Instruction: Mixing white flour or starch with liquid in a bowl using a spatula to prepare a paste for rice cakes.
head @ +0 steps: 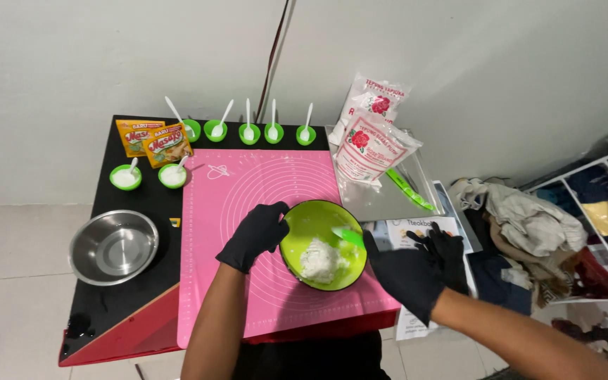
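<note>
Right hand (pixel 411 271), gloved, is gripping a green spatula (pixel 350 236), fingers closed; left hand (pixel 256 233) is clasping the green bowl (pixel 311 219) rim. Vigorous stirring is risking flour (pixel 320 259) spilling onto the pink mat (pixel 248 190).

Plain white wall (pixel 107 56) across the far side, with a dark cable (pixel 274 63) running down it. Pale tiled floor (pixel 8 281) at left. Black counter (pixel 107 309) against the wall. At right, a white shelf (pixel 599 169) of folded clothes, with a loose clothes heap (pixel 522 225) beside it. Even, soft light.
</note>
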